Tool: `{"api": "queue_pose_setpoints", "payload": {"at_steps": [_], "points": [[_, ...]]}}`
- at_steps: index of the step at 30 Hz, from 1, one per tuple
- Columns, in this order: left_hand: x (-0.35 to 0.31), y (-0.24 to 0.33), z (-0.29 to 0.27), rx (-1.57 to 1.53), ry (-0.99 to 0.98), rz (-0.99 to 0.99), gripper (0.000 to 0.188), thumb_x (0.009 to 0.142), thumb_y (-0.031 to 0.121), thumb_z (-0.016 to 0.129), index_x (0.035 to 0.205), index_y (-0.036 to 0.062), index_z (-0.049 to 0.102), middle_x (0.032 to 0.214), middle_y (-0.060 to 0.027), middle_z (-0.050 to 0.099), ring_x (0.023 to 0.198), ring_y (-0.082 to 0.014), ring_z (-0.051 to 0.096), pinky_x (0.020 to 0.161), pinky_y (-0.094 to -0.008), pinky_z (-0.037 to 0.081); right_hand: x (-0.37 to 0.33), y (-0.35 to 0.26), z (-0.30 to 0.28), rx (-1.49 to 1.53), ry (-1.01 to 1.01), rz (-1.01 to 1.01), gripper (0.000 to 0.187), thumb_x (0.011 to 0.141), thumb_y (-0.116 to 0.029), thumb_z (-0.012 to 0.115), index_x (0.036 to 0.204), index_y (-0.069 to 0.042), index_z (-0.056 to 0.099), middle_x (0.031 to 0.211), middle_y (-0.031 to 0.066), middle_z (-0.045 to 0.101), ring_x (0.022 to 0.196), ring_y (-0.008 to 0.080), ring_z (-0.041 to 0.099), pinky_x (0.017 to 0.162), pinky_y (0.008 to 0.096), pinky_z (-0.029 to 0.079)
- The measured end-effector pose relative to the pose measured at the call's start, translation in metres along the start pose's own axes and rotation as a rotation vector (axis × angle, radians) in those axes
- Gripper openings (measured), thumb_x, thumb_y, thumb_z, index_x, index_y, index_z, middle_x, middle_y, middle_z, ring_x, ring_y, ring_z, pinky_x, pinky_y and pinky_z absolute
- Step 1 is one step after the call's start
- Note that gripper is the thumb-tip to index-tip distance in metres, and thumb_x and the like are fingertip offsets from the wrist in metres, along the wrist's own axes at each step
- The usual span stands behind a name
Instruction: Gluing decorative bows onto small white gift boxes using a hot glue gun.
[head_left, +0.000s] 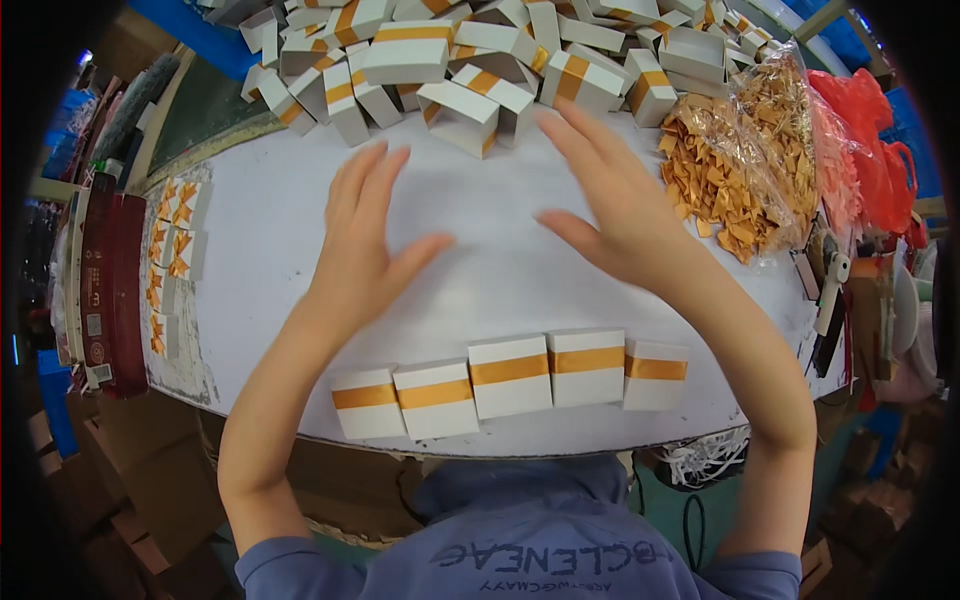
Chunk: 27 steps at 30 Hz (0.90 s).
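Note:
Both my hands are raised over the white table [255, 250], apart from each other and holding nothing. My left hand [370, 230] has its fingers stretched forward and its thumb out to the right. My right hand [610, 200] is spread too, its fingertips close to a heap of white boxes [405, 60] with gold ribbon bands. Between my forearms, along the near edge, stands a row of several white boxes [510, 375], each with a gold ribbon around it. Whether the fingertips of my right hand touch the heap, I cannot tell.
At the left edge stand several small white boxes with gold bows [180, 255], beside a dark red carton [125, 290]. A clear bag of loose gold bows [735, 150] lies at the right, near a red plastic bag [870, 150]. A glue gun-like white tool [832, 290] sits at the right edge.

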<state>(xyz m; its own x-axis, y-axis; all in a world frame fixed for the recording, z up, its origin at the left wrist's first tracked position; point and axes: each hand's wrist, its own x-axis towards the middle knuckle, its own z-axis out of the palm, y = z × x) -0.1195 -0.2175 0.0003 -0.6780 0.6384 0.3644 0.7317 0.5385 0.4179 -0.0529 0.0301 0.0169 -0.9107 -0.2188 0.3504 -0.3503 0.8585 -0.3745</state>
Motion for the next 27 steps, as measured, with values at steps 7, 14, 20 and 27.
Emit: {"api": "queue_pose_setpoints", "payload": {"at_steps": [7,14,20,27], "points": [[0.078,-0.016,0.054,-0.011,0.166,0.051,0.07,0.066,0.016,0.075,0.125,0.0038,0.04,0.124,-0.0184,0.04,0.113,-0.0354,0.04,0.094,-0.0397,0.038,0.053,0.034,0.058,-0.236,0.22,-0.048,0.049,0.066,-0.002,0.064,0.113,-0.006,0.05,0.103,0.0104,0.054,0.092,0.0298,0.054,0.075,0.0378,0.046],[0.003,-0.049,0.034,-0.14,0.06,-0.067,0.054,0.066,0.012,0.073,0.111,0.0039,0.045,0.125,-0.0176,0.04,0.112,-0.032,0.042,0.096,-0.0373,0.035,-0.014,0.038,0.028,-0.4,-0.057,-0.247,0.038,0.067,-0.009,0.065,0.101,-0.006,0.05,0.095,0.0086,0.052,0.09,0.0245,0.053,0.075,0.0361,0.042],[0.007,-0.044,0.021,0.028,-0.017,-0.023,0.057,0.066,0.016,0.075,0.112,0.0018,0.043,0.12,-0.0169,0.044,0.104,-0.0312,0.047,0.092,-0.0356,0.038,0.013,0.021,0.029,-0.196,-0.027,-0.106,0.05,0.061,-0.012,0.07,0.106,-0.005,0.049,0.109,0.0141,0.05,0.101,0.0311,0.048,0.083,0.0397,0.041],[-0.011,-0.043,-0.001,0.06,-0.162,-0.152,0.059,0.066,0.024,0.075,0.114,0.004,0.048,0.104,-0.0148,0.051,0.097,-0.0297,0.05,0.087,-0.0366,0.04,-0.057,0.013,-0.027,-0.054,-0.39,0.247,0.064,0.058,-0.008,0.068,0.117,-0.003,0.044,0.11,0.0138,0.05,0.102,0.0297,0.048,0.089,0.0355,0.04]]}}
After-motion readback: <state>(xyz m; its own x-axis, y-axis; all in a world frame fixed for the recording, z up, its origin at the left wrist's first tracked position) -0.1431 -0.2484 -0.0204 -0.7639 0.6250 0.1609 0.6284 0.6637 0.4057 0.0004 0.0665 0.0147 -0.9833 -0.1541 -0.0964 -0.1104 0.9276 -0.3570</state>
